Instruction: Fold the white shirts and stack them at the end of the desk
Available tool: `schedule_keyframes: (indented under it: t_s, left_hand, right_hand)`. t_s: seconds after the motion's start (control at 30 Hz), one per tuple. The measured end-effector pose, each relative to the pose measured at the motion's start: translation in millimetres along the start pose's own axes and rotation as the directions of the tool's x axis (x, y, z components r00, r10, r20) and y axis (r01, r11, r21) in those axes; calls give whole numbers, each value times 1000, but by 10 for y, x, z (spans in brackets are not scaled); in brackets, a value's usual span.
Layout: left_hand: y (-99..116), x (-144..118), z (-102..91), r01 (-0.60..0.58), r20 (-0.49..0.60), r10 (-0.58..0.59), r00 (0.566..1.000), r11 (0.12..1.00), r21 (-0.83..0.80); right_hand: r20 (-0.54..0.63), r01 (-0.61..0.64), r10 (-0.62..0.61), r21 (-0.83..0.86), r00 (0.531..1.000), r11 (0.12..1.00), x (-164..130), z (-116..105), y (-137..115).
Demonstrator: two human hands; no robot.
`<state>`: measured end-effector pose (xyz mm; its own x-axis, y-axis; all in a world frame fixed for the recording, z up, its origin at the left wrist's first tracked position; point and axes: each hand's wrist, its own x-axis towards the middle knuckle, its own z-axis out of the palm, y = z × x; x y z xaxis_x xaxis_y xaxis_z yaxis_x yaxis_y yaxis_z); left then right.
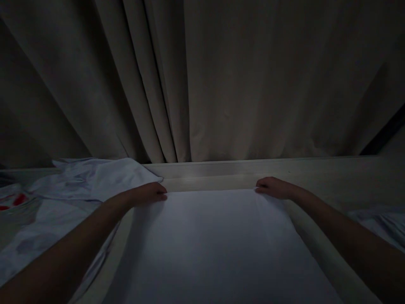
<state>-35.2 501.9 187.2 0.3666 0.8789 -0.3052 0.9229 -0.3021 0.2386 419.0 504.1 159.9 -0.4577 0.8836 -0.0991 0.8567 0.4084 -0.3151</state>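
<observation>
In dim light, a person's two bare arms reach forward over a pale surface (310, 169) that runs up to a wall of heavy, pleated curtain (221, 84). A white cloth (215, 245) lies flat on the surface, stretching from the bottom of the view up to a straight far edge just short of the curtain's foot. The left hand (148, 194) rests at the cloth's far left corner, fingers curled and pointing inward, their tips on the cloth's edge; whether they pinch the fabric or merely press it down cannot be told in the gloom. The right hand (274, 188) sits at the far right corner, likewise curled with its fingertips at the edge, its grip equally hard to judge. The cloth spans the whole gap between the two hands, smooth across its middle, with faint creases fanning out below the right hand.

To the left, just beyond the left hand and forearm, a rumpled heap of white fabric (95, 177) lies on the surface, its near folds touching or nearly touching the wrist. Farther left, at the view's edge, something with red marks (14, 200) shows among the pale folds, too blurred to identify. At the lower right, beside the right forearm, another crumpled light fabric (382, 221) lies apart from the flat cloth.
</observation>
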Motion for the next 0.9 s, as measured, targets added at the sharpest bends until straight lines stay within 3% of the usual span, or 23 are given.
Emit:
schedule_keyframes:
  t_s: [0.1, 0.23, 0.3, 0.4, 0.57, 0.63, 0.77, 0.83, 0.9]
  left_hand:
    - [-136, 341, 461, 77, -54, -76, 996, 997, 13]
    - [-307, 405, 851, 97, -104, -102, 989, 994, -54]
    - [-371, 360, 891, 89, -121, -98, 988, 993, -81]
    - [-391, 298, 804, 74, -124, -84, 989, 994, -83]
    - [-308, 275, 468, 35, -155, -43, 987, 998, -53]
    - [-293, 318, 434, 60, -168, -63, 984, 998, -21]
    - [-215, 441, 673, 129, -153, -113, 982, 987, 93]
    - [-117, 417, 795, 173, -238, -128, 963, 969, 178]
    - [-22, 244, 837, 207, -358, -113, 927, 949, 237]
  right_hand:
    - [7, -126, 127, -50, 992, 991, 220, 450, 159]
    - [-176, -131, 109, -121, 978, 984, 147, 875, 229]
    - [-256, -113, 64, -182, 964, 977, 76, 965, 232]
    - [-302, -118, 40, -247, 952, 962, 37, 982, 223]
    - [-383, -94, -11, -253, 924, 963, 116, 765, 194]
    - [-400, -113, -1, -259, 916, 959, 172, 719, 203]
    - [-318, -155, 57, -293, 946, 943, 273, 862, 248]
    - [-368, -182, 72, -275, 927, 944, 257, 942, 244]
    - [-472, -202, 71, -234, 879, 951, 127, 951, 207]
